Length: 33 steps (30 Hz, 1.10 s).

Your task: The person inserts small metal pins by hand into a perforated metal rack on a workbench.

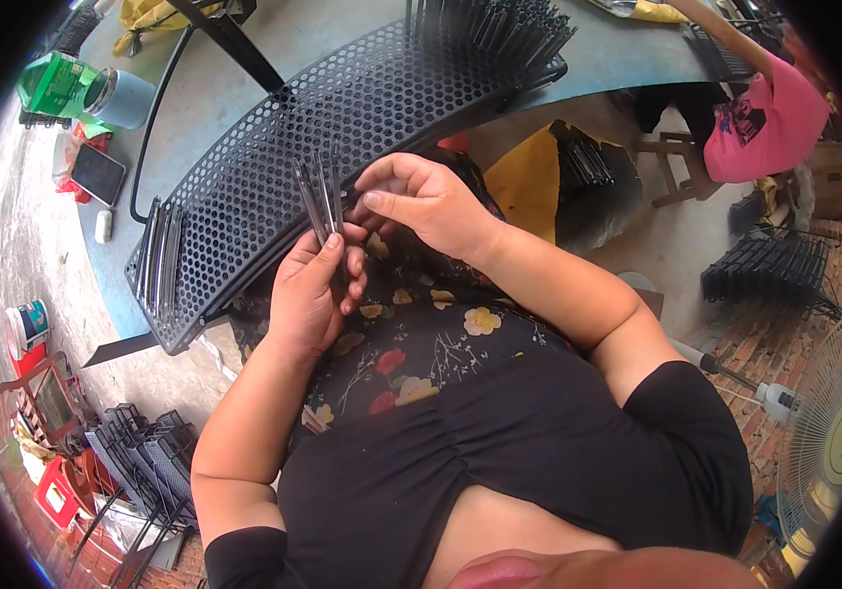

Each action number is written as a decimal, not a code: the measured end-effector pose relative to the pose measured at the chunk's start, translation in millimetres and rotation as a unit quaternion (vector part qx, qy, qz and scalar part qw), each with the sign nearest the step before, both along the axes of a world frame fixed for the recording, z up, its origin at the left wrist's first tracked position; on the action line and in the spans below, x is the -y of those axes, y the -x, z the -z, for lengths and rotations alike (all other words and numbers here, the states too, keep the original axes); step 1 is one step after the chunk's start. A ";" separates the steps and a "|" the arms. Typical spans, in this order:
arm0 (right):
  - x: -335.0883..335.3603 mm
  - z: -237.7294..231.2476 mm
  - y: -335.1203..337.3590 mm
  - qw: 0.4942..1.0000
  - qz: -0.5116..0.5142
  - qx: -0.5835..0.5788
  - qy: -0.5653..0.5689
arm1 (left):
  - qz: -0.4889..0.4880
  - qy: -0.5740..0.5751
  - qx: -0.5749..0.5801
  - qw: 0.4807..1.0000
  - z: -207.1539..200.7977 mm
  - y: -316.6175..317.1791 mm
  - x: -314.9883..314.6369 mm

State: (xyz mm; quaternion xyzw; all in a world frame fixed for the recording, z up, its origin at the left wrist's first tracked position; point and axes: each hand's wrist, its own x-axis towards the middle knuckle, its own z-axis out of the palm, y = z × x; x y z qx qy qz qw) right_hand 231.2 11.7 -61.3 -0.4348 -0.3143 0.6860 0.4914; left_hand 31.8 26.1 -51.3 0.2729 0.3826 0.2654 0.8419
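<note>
My left hand point(315, 285) is closed around a few thin, dark, glossy strips point(315, 201), which stand up between the thumb and fingers. Just to its right, my right hand point(419, 201) has its fingers curled in toward the strips' side; whatever is between its fingertips is hidden. Both hands are over my lap, at the near edge of a black perforated mesh rack point(274, 177). Similar strips point(161, 260) lie side by side on the rack's left end. A dense bundle of dark strips point(509, 34) rests at its far right end.
The rack stands on a pale blue table point(112, 250) with a phone point(99, 175), a blue cup point(122, 98) and a green box point(53, 83). A person in pink point(769, 123) sits at right. A fan point(833, 442) and stacked black racks point(151, 456) stand on the floor.
</note>
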 end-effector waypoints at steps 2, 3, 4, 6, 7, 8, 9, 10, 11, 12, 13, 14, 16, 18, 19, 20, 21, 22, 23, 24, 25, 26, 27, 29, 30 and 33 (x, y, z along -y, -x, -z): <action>0.3 -12.8 -1.9 0.999 -0.002 -0.039 -0.010 | 0.030 0.005 0.002 1.000 -5.5 -1.6 3.2; 0.0 -13.9 -1.3 0.999 -0.001 -0.039 -0.008 | 0.058 0.009 0.004 0.998 -7.3 -1.9 4.4; -1.9 -14.8 -1.1 0.999 0.002 -0.025 -0.042 | 0.088 0.006 0.006 0.996 -8.2 -1.4 4.0; -4.4 -17.9 -3.5 0.997 -0.004 0.019 -0.074 | 0.119 0.008 -0.004 0.993 -13.6 -3.4 6.2; -5.0 -22.6 -4.6 0.997 -0.004 0.020 -0.073 | 0.147 0.007 -0.016 0.989 -14.8 -3.5 7.0; -5.5 -28.2 -6.4 0.994 -0.025 0.066 -0.081 | 0.163 0.015 -0.005 0.987 -12.0 -1.1 6.8; -5.9 -30.8 -7.2 0.989 -0.047 0.112 -0.089 | 0.162 0.015 -0.005 0.987 -13.0 -1.1 6.9; -5.5 -29.9 -8.0 0.989 -0.046 0.113 -0.088 | 0.176 0.010 -0.014 0.984 -14.8 -2.4 7.1; -5.3 -28.5 -8.9 0.988 -0.057 0.111 -0.093 | 0.189 0.004 -0.023 0.982 -16.0 -3.5 7.2; -5.3 -27.7 -9.7 0.987 -0.067 0.109 -0.098 | 0.190 0.004 -0.022 0.981 -16.3 -4.2 7.5; -4.5 -28.6 -9.2 0.987 -0.067 0.108 -0.097 | 0.190 0.008 -0.027 0.981 -16.5 -4.5 8.2; -3.5 -30.7 -8.0 0.987 -0.061 0.111 -0.102 | 0.189 0.011 -0.031 0.981 -16.9 -4.5 8.7; -3.7 -31.6 -7.9 0.986 -0.052 0.115 -0.106 | 0.195 0.010 -0.022 0.980 -17.9 -5.5 7.7; -6.4 -30.7 -10.0 0.987 -0.096 0.087 -0.090 | 0.204 0.007 -0.012 0.979 -18.7 -5.5 7.4; -7.4 -32.1 -13.7 0.988 -0.091 0.090 -0.091 | 0.198 0.018 -0.027 0.980 -19.2 -4.8 8.2; -9.2 -35.2 -17.5 0.993 -0.073 0.043 -0.085 | 0.192 0.029 -0.042 0.980 -20.6 -4.2 8.5; -11.8 -38.4 -21.5 0.995 -0.056 -0.005 -0.080 | 0.196 0.026 -0.040 0.980 -26.3 -3.2 6.6; -14.2 -40.3 -29.9 0.994 0.027 -0.035 -0.105 | 0.187 -0.018 -0.113 0.976 -36.7 -4.9 2.2; -17.9 -46.5 -42.4 0.984 0.100 -0.027 -0.145 | 0.172 -0.063 -0.186 0.965 -43.2 -3.0 -0.1; -24.3 -44.4 -54.3 0.954 0.202 0.043 -0.217 | 0.120 -0.105 -0.211 0.964 -38.0 5.7 -2.7; -32.7 -41.2 -68.6 0.904 0.298 0.111 -0.284 | 0.050 -0.222 -0.228 0.947 -33.7 12.2 -0.5; -45.2 -33.4 -89.8 0.834 0.354 0.204 -0.370 | 0.031 -0.374 -0.284 0.882 -31.1 23.3 -2.6; -53.0 -27.0 -105.5 0.744 0.400 0.295 -0.447 | 0.008 -0.514 -0.329 0.792 -27.6 30.7 -7.9; -50.6 -47.0 -100.0 0.739 0.446 0.338 -0.374 | 0.015 -0.657 -0.387 0.647 -38.1 30.6 -19.2; -56.5 -41.3 -108.9 0.676 0.434 0.383 -0.456 | 0.020 -0.769 -0.429 0.473 -41.1 29.1 -23.8; -53.4 -45.5 -101.5 0.644 0.425 0.440 -0.460 | 0.114 -0.693 -0.544 0.459 -29.9 28.8 -25.4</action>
